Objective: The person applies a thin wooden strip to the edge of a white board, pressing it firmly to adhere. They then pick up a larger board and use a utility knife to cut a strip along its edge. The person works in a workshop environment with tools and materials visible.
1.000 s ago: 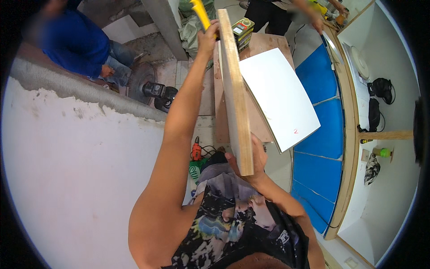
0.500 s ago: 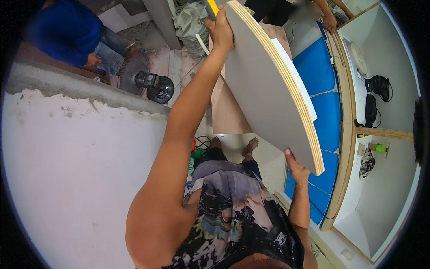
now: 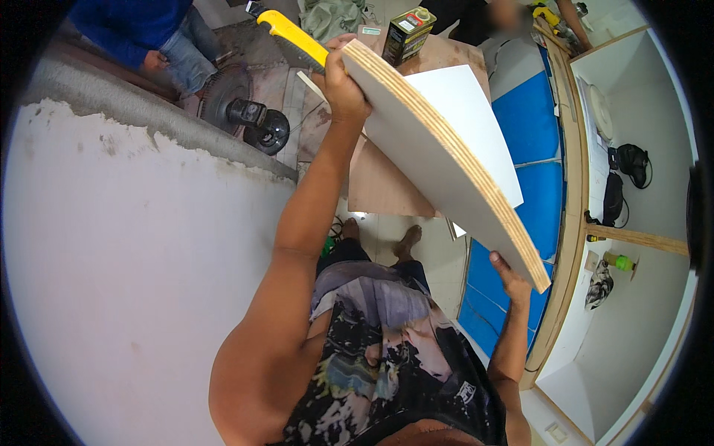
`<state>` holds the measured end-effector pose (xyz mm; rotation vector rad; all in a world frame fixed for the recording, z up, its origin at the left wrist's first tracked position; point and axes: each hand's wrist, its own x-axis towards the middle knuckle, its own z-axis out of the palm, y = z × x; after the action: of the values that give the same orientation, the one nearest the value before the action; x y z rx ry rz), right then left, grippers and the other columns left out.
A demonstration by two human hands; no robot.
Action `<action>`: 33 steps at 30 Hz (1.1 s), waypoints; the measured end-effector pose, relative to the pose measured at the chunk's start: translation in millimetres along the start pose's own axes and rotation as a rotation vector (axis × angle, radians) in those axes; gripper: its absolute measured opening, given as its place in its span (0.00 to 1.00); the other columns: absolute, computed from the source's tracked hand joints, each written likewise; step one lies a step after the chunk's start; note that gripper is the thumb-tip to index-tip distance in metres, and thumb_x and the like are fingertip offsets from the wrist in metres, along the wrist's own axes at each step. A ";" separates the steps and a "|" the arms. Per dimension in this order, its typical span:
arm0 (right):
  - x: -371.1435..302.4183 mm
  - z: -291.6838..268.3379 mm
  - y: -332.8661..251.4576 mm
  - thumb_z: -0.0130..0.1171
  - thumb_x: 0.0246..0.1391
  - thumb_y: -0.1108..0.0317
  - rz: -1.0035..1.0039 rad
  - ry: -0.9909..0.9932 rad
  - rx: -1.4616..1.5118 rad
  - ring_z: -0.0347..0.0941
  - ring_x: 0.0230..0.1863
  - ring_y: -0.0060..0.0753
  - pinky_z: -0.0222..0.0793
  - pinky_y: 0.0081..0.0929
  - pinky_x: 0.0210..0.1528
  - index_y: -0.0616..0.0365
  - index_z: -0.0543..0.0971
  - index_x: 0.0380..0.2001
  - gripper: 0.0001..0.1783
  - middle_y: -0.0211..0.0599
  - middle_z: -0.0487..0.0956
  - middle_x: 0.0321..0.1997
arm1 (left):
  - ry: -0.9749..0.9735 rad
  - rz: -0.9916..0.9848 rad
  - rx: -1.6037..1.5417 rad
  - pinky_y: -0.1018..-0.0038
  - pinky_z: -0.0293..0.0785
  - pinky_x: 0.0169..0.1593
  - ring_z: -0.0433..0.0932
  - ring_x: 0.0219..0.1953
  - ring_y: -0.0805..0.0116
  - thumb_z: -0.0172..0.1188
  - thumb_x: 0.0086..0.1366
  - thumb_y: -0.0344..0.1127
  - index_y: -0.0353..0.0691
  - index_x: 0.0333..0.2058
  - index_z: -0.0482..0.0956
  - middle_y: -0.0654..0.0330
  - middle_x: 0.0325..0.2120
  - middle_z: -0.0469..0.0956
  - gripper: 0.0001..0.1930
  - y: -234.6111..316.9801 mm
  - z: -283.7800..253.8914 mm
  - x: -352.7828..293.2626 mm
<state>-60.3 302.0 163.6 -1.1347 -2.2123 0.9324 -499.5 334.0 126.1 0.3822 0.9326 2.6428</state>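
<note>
1. left hand [image 3: 346,82]: closed around the far end of the plywood board [image 3: 439,160], with a yellow-handled knife [image 3: 290,33] gripped in the same hand.
2. right hand [image 3: 509,271]: grips the board's near lower corner from underneath.
3. board: held tilted in the air, layered edge visible, above a white sheet [image 3: 476,119] lying on a brown panel [image 3: 379,186].
</note>
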 end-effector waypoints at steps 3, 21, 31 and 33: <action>6.1 15.6 -33.7 0.77 0.44 0.64 -0.111 0.018 -0.012 0.79 0.29 0.33 0.74 0.28 0.34 0.66 0.82 0.34 0.19 0.42 0.82 0.29 | -0.054 -0.044 -0.006 0.78 0.71 0.25 0.68 0.18 0.77 0.43 0.72 0.42 0.33 0.47 0.75 0.67 0.17 0.69 0.18 0.2 -14.9 3.1; -39.4 67.0 -63.0 0.69 0.43 0.64 -0.410 -0.276 0.146 0.80 0.51 0.50 0.78 0.38 0.51 0.62 0.82 0.47 0.25 0.49 0.80 0.55 | -0.442 -0.050 -0.135 0.60 0.73 0.36 0.74 0.23 0.60 0.30 0.77 0.45 0.34 0.58 0.63 0.55 0.17 0.72 0.23 60.3 -134.8 -32.0; 50.7 -21.6 -124.1 0.65 0.26 0.22 -0.395 -0.457 0.441 0.77 0.57 0.55 0.68 0.49 0.61 0.71 0.66 0.63 0.70 0.61 0.77 0.55 | -0.148 -0.065 -0.097 0.69 0.71 0.20 0.70 0.15 0.67 0.41 0.71 0.55 0.37 0.56 0.67 0.60 0.15 0.69 0.28 26.2 -94.1 -8.4; 82.1 -14.8 -161.9 0.62 0.39 0.25 -0.403 -0.458 0.166 0.77 0.56 0.56 0.70 0.48 0.58 0.68 0.63 0.66 0.64 0.61 0.78 0.53 | -0.157 -0.012 -0.060 0.69 0.71 0.22 0.69 0.16 0.67 0.43 0.71 0.51 0.36 0.53 0.70 0.61 0.15 0.68 0.24 19.0 -78.3 -10.4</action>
<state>-176.8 307.1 303.5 -0.3953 -2.5233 1.2523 -521.1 272.2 77.9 0.5587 0.8016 2.5793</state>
